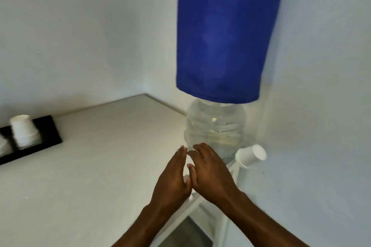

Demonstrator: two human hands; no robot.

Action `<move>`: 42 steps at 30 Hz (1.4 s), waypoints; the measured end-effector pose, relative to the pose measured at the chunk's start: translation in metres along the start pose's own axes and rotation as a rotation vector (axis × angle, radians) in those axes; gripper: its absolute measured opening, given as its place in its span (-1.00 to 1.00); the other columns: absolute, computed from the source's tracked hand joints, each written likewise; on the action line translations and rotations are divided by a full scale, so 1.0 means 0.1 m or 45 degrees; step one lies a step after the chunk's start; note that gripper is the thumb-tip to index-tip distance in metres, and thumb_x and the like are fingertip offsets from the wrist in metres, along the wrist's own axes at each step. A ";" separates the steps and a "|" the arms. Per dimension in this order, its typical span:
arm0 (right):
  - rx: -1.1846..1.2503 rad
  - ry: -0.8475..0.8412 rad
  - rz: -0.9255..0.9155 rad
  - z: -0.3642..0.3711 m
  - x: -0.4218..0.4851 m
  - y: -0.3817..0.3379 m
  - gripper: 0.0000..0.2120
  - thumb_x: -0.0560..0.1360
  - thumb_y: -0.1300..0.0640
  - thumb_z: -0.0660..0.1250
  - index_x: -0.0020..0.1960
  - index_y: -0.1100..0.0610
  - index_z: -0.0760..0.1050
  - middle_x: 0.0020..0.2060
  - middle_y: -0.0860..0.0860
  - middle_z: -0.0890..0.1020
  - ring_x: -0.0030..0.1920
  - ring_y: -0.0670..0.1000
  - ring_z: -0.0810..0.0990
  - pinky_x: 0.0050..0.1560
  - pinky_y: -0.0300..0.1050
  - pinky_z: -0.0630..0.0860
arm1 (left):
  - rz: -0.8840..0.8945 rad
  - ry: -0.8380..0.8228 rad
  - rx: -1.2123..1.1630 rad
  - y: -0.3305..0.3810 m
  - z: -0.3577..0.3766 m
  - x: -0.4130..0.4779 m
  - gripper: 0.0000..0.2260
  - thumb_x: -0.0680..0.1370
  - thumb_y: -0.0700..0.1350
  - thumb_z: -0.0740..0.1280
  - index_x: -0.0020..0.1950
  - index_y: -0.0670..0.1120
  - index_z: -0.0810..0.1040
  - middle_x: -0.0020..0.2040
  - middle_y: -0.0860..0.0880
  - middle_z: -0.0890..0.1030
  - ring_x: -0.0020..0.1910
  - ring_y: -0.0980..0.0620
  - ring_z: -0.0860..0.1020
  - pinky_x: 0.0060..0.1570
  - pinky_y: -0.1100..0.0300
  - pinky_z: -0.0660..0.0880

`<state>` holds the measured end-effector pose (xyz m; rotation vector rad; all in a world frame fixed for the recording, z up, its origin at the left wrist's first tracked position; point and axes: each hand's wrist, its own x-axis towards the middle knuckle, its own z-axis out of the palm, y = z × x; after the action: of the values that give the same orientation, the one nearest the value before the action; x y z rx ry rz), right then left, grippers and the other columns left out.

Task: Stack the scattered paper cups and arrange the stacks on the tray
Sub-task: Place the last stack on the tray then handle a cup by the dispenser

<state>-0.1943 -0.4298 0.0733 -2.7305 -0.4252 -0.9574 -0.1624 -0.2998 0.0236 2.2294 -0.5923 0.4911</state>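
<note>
A white wall [80,26] is seen across the upper half of the view. A pale table top [90,176] is spread over the lower left, from 7 to 10 o'clock. A tall blue cover [224,32] is hung at 1 o'clock over the upper part of a clear water bottle [215,126], whose bare lower part is shown just right of centre. The bottle is stood on a white stand [202,206], set just beside the table's right edge.

Two bare forearms are stretched up from 6 o'clock. The left hand [172,176] and the right hand [210,170] are held side by side just below centre, backs up, with fingers straight and close together. Their inner edges are touching and nothing is gripped. The right fingertips [197,146] are seen against the bottle's lower part; whether it is touched cannot be told.

A long black tray [50,132] is laid on the table at 9 o'clock, near the wall and cut off by the left edge. A stack of white paper cups [24,132] is stood upside down on it, blurred. A single paper cup [251,155] is lying on its side at 4 o'clock, just beside the bottle's base, well apart from the tray.
</note>
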 end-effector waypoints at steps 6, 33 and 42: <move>-0.031 0.217 0.392 -0.29 -0.36 0.69 -0.65 0.38 0.17 0.49 0.14 0.21 0.59 0.17 0.19 0.60 0.16 0.16 0.59 0.14 -0.02 0.52 | 0.070 -0.160 -0.146 0.40 0.77 0.14 -0.38 0.56 0.23 0.18 0.56 0.06 0.11 0.51 0.18 0.18 0.47 0.28 0.14 0.37 0.48 0.07; 1.151 0.080 1.073 0.55 -0.47 2.09 -0.43 0.29 0.02 0.57 0.20 -0.27 0.41 0.10 -0.24 0.60 0.13 -0.15 0.58 0.09 -0.16 0.55 | -0.164 -0.206 -0.383 0.50 1.87 0.69 -0.46 0.53 -0.19 0.35 0.49 -0.10 0.29 0.43 0.01 0.41 0.43 0.10 0.35 0.41 0.27 0.26; 0.979 0.198 0.999 0.13 -0.34 1.78 -0.49 0.29 0.00 0.54 0.12 -0.33 0.40 0.01 -0.36 0.59 -0.03 -0.30 0.58 -0.18 -0.42 0.48 | -0.107 0.023 -0.415 0.60 1.56 0.67 -0.58 0.56 -0.19 0.28 0.43 -0.11 0.38 0.33 0.05 0.49 0.30 0.20 0.41 0.28 0.47 0.26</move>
<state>-0.1517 -0.5993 0.0231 -1.8348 0.2638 -0.5936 -0.1160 -0.4714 -0.0062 1.9292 -0.5254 0.3441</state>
